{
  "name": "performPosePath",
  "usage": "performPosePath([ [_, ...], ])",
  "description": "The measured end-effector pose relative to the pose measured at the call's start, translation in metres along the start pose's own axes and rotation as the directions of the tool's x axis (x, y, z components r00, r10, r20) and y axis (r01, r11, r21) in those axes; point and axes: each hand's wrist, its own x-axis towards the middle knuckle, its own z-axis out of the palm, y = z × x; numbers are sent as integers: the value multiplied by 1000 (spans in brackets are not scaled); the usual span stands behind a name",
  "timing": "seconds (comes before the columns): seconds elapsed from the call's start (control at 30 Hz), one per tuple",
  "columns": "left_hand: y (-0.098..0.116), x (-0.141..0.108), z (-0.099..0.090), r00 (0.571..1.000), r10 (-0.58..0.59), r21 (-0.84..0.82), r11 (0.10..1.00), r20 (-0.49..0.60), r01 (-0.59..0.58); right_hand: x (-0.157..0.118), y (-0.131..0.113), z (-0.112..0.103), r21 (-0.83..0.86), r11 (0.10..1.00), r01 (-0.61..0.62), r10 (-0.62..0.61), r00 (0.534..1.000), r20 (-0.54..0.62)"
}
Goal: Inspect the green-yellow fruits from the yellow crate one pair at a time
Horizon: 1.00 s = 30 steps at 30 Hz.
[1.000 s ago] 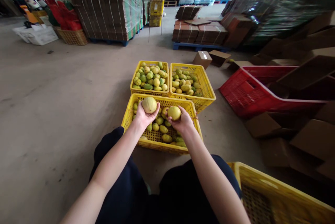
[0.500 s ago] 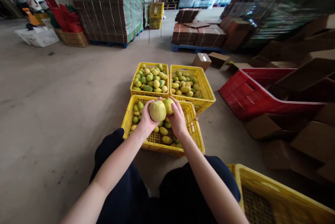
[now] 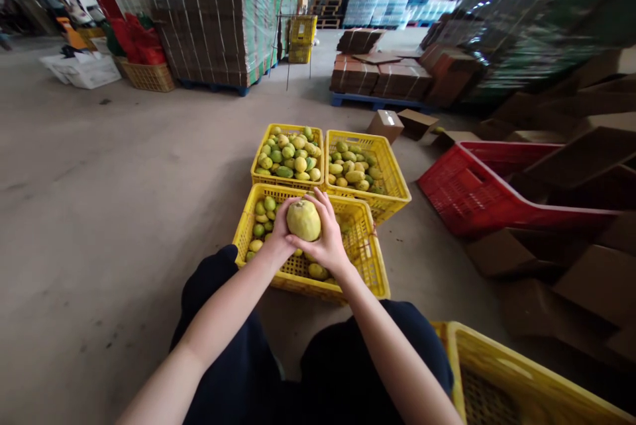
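A round, pale yellow-green fruit (image 3: 304, 220) sits between my two hands above the front yellow crate (image 3: 370, 265). My left hand (image 3: 282, 226) is closed around its left side. Curled around the right side is my right hand (image 3: 328, 230), thumb below and fingers over the top. A sliver of green shows behind the fruit near my fingertips, too hidden to identify. Under my hands, the front crate holds several smaller green and yellow fruits (image 3: 318, 271), with bare grid floor showing among them.
Behind stand two more yellow crates, the left one (image 3: 254, 170) full of fruit and the right one (image 3: 395, 173) partly filled. A red crate (image 3: 447, 196) and cardboard boxes (image 3: 507, 253) lie to the right. Another yellow crate (image 3: 452, 359) is beside my right leg.
My right hand has shifted from a second, smaller fruit onto the right side of the large one. That smaller fruit is now mostly or wholly out of sight. The view has tilted slightly up.
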Motion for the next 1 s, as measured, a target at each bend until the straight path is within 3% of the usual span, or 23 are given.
performPosePath([
  [0.2, 8, -1, 7, 988, -106, -14, 994, 110, 108, 2, -7, 2, -35, 974, 223, -226, 971, -84],
  [0.3, 16, 3, 10, 993, -59, -43, 997, 105, 63, 3, -8, 0, -94, 966, 239, -253, 948, -193],
  [0.47, 35, 0, 11, 992, 59, -88, 995, 110, -49, 5, -2, -4, -35, 997, 62, -70, 915, -396],
  [0.6, 42, -11, 11, 981, 86, -31, 996, 174, -82, 11, 2, -4, 134, 991, -31, 89, 886, -455],
  [0.77, 43, -13, 9, 984, 49, -1, 999, 173, -49, 15, 1, -1, 340, 934, -107, 247, 881, -404],
  [1.0, 48, -13, 13, 988, 139, 77, 987, 66, -144, 15, -2, -2, 482, 839, -252, 399, 888, -229],
])
